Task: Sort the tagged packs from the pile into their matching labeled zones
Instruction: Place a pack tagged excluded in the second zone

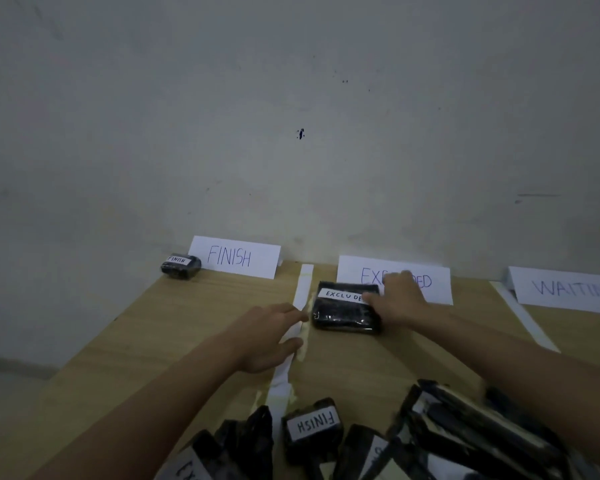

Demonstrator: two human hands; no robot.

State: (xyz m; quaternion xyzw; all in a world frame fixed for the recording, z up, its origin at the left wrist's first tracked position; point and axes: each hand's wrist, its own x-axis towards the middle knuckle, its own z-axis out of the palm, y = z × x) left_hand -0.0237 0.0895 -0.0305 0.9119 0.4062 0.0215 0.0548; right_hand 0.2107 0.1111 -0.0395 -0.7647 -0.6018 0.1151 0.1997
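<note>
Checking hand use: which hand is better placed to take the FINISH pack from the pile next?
Probably the left hand: open and nearer the FINISH pack; the right hand rests on the EXCLUDED pack.

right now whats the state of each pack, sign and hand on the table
excluded pack: flat in the excluded zone, right hand on it
finish pack: lying beside the finish sign
pile: unsorted at the near edge, a finish tag on top
finish sign: upright
excluded sign: upright, partly hidden
waiting sign: upright
left hand: open over the tape strip
right hand: holds the excluded pack
</note>
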